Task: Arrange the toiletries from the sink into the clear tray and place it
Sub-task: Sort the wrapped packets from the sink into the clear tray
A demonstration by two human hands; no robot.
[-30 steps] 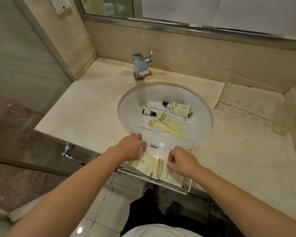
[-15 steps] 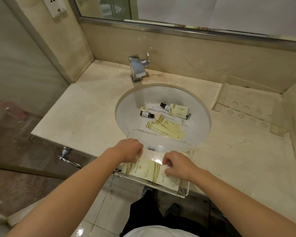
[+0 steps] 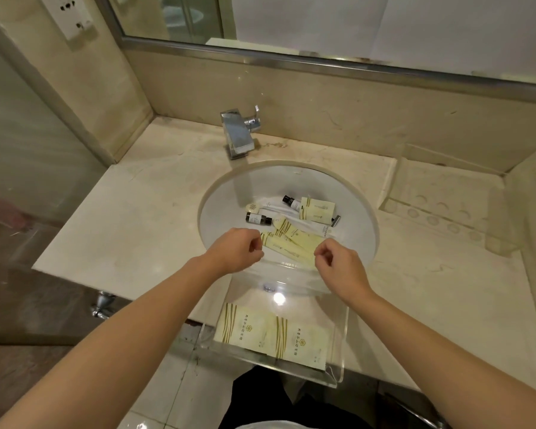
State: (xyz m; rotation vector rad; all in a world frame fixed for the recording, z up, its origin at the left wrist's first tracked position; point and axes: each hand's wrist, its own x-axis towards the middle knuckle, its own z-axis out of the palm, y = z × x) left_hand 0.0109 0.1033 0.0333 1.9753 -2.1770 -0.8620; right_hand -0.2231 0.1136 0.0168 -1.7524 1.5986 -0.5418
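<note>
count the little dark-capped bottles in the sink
2. One bottle lies toward the back of the sink, beside a yellow box. The other bottle lies left of it, nearer the hands. More may hide under the packets.

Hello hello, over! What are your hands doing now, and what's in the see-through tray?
Left hand and right hand empty, over sink basin. Clear tray holds two yellow packets. More packets and two small dark-capped bottles wait in basin. Nothing blocking.
</note>
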